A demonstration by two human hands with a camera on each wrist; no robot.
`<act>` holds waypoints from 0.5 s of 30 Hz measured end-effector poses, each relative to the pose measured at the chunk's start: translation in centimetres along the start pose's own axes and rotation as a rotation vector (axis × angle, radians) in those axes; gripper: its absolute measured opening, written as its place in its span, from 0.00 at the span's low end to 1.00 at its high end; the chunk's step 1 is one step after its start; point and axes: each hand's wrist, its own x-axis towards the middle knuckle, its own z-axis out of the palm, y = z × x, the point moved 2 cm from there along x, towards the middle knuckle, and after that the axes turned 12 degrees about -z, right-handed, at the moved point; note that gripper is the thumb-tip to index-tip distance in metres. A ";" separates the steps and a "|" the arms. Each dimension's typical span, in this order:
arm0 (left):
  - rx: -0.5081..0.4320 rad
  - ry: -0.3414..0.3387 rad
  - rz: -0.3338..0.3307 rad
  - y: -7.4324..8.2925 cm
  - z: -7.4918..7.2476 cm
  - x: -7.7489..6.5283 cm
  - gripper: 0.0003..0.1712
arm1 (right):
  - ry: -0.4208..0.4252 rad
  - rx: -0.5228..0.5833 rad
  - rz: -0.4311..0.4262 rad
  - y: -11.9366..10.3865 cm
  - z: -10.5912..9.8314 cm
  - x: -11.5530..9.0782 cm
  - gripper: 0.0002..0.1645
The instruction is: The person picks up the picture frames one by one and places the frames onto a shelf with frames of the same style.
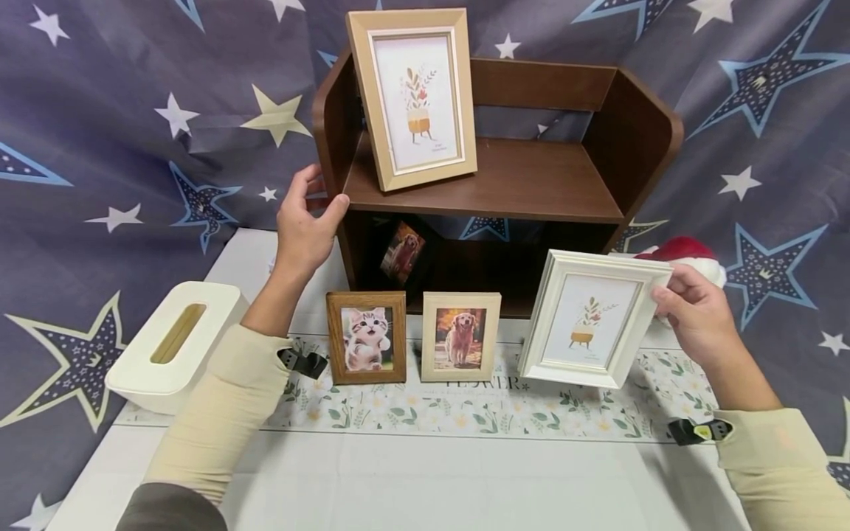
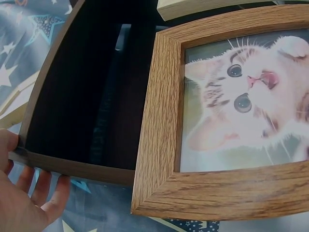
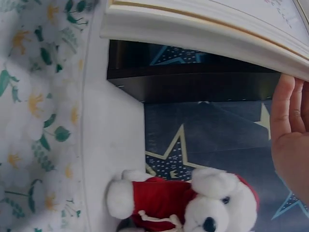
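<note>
**White Picture Frame (image 1: 587, 321) Was Held Before Brown Shelf (image 1: 531, 177)**

At far left, a white tissue box (image 1: 214, 313) sat on the desk (image 1: 465, 479), a long slot in its top; its contents could not be made out. Next to it, a person's left hand (image 1: 305, 221) gripped the brown shelf's left side, thumb at the front edge. A wood-grain frame (image 1: 335, 339) with a kitten picture stood on the desk before the shelf. Behind it, the lower compartment held a tilted dog picture (image 1: 402, 254) at its left, its surround lost in shadow. The upper compartment held a tan frame (image 1: 420, 110) with a potted-plant print, also at the left. A cream frame (image 1: 461, 337) with a dog picture stood beside the kitten's. Farther right, the right hand (image 1: 697, 317) pinched the tilted white picture frame, which held another plant print, by its right edge. A white plush toy (image 3: 166, 198) in red sat beyond, beside the shelf.
</note>
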 end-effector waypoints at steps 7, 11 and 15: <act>-0.008 0.001 0.001 0.1 -0.1 -0.1 0.31 | -0.015 0.094 -0.057 -1.4 0.5 0.7 0.23; -0.010 0.000 0.000 0.1 0.0 -0.1 0.31 | -0.024 0.126 -0.077 -2.1 0.9 1.0 0.23; -0.006 0.002 0.000 0.1 0.1 -0.1 0.31 | -0.040 0.108 -0.096 -2.9 1.3 1.4 0.24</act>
